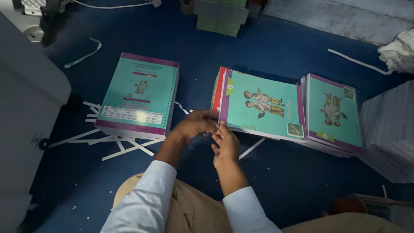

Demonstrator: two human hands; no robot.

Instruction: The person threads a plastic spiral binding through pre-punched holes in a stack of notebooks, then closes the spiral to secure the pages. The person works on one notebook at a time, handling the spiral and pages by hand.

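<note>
Fingers [221, 126] of the right hand [225, 144] pinch the near left corner of the top teal booklet [263, 105]; fingers of the left hand [194, 125] curl together just beside them at the same purple-bound edge, closed on it or on something small and dark beneath. Too dim and blurred to tell which.

Head view, only one:
- The held booklet lies on the blue floor [276, 172], topping a short stack, with a red cover [217, 88] showing under its left edge. It sits skewed against the stack.
- Risk, as I judge it: the grip is on one corner only. A pull from there could bend the cover or drag the stack askew. The covers look glossy, so a slide seems likely.
- The right-hand stack [334, 112] touches or overlaps the held one; a shove rightward could knock it.
- White paper strips [125, 146] litter the floor just left of the hands and could catch under anything slid that way.
- The thicker bundle [138, 95] lies well apart to the left, out of the way.
- A white sheet pile [388, 138] crowds the far right edge.
- A grey machine housing [26, 95] walls off the left.
- More stacked paper [221, 15] at the top, beyond reach.
</note>
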